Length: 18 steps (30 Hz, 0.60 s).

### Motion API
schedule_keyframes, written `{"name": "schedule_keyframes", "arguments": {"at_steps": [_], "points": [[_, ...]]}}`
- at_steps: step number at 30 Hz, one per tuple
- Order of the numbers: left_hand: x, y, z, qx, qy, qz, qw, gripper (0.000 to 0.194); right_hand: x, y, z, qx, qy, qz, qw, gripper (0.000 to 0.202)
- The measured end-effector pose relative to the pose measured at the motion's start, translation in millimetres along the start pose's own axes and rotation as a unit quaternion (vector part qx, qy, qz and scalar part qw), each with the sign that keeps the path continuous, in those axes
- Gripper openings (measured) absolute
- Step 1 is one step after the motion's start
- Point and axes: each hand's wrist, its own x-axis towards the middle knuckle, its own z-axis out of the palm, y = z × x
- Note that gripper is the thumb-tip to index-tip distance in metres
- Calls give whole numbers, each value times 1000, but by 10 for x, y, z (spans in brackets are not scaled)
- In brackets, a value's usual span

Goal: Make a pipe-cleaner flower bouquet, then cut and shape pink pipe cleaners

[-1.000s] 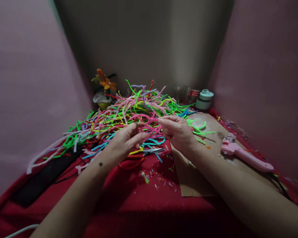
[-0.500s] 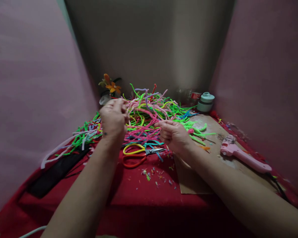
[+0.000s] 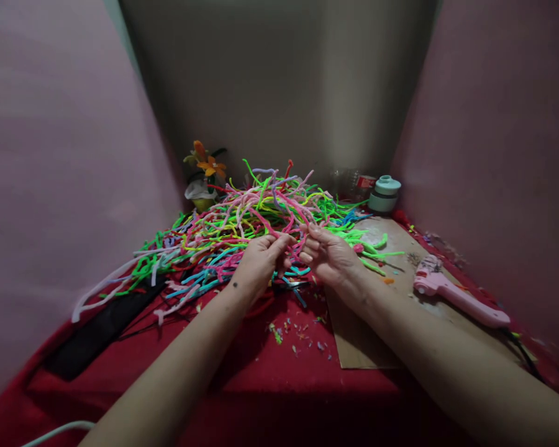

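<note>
A tangled heap of coloured pipe cleaners (image 3: 242, 211), pink, green, yellow and blue, lies on the red cloth. My left hand (image 3: 263, 261) is closed in a pinch at the front of the heap, on a pink pipe cleaner (image 3: 265, 222). Close beside it on the right, my right hand (image 3: 328, 251) has its fingers curled, thumb and forefinger together; whatever they hold is too small to make out. Scissors (image 3: 292, 284) lie beneath my left hand, mostly hidden.
On the right, a pink glue gun (image 3: 461, 295) lies on a cardboard sheet (image 3: 363, 341). A teal-lidded jar (image 3: 384, 194) and a clear bottle (image 3: 364, 185) stand behind. Orange flowers (image 3: 210, 166) are at the back left. A black object (image 3: 97, 332) lies at the left.
My left hand has come down and right from above the heap, close to my right hand. It now covers most of the scissors. My right hand has hardly moved.
</note>
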Motion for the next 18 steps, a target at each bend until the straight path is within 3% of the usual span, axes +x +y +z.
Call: {"name": "schedule_keyframes", "arguments": {"at_steps": [6, 13, 18], "points": [[130, 36, 35, -154, 6, 19, 988, 28, -12, 41, 5, -74, 75, -48, 993, 7], [172, 39, 82, -153, -39, 8, 987, 27, -8, 101, -19, -142, 45, -63, 987, 21], [196, 37, 52, -192, -7, -15, 981, 28, -29, 91, -14, -168, 23, -39, 985, 22]]}}
